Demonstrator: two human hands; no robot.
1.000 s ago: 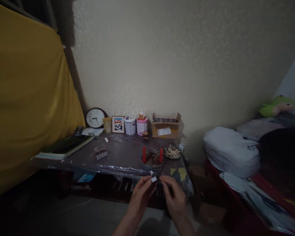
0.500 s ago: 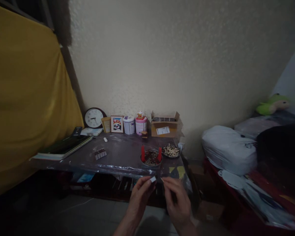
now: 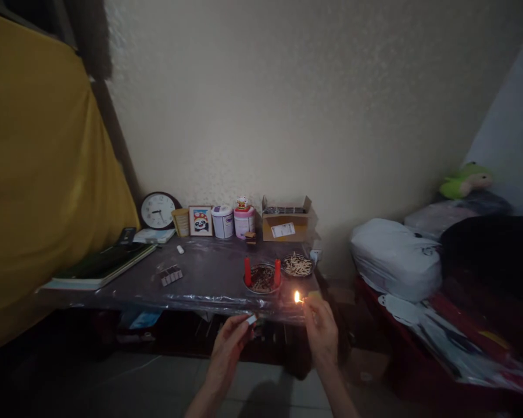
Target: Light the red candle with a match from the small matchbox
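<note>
A burning match (image 3: 300,299) is pinched in my right hand (image 3: 321,330), its flame pointing left over the table's front edge. My left hand (image 3: 227,348) grips a small matchbox (image 3: 251,319), of which only a pale end shows. Beyond my hands, a round dish (image 3: 262,286) of dark bits holds two upright red candles, the left candle (image 3: 247,271) and the right candle (image 3: 278,271), with no flame on either. Behind it to the right sits a dish of loose matches (image 3: 298,265).
The plastic-covered table (image 3: 209,267) bears a group of small boxes (image 3: 171,275), a clock (image 3: 158,210), two canisters, a framed picture (image 3: 200,221) and an open cardboard box (image 3: 285,226). A yellow curtain (image 3: 47,162) hangs left; white bags (image 3: 396,258) lie right.
The match in my right hand now burns. My right hand has moved up and away from the matchbox; my left hand has moved left with it.
</note>
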